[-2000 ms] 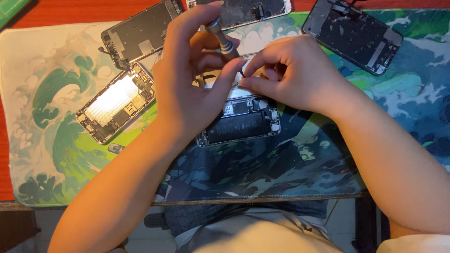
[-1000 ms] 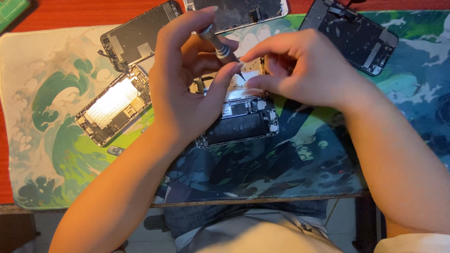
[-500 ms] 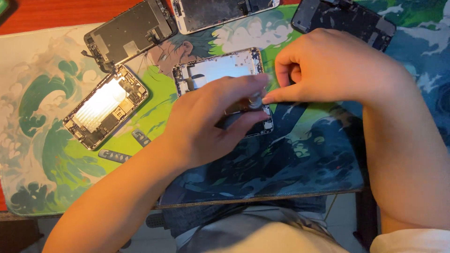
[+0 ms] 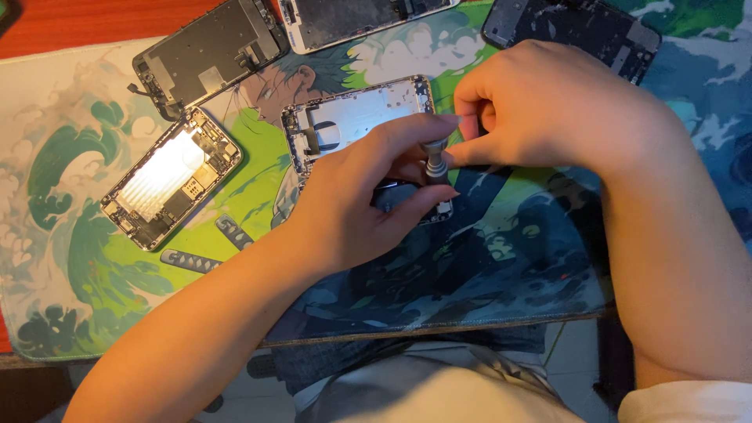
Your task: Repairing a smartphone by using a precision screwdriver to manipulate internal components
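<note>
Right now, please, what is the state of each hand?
Left hand: closed on the small screwdriver, held upright over the open phone frame.
Right hand: closed, fingertips pinched beside the screwdriver; whether it holds anything cannot be told.

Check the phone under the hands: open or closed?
Open. The phone shell has no screen; its bare metal interior shows. The left hand holds a screwdriver upright on it.

A red wooden table (image 4: 94, 23) carries a wave-patterned mat (image 4: 47, 157) strewn with phone housings.
</note>
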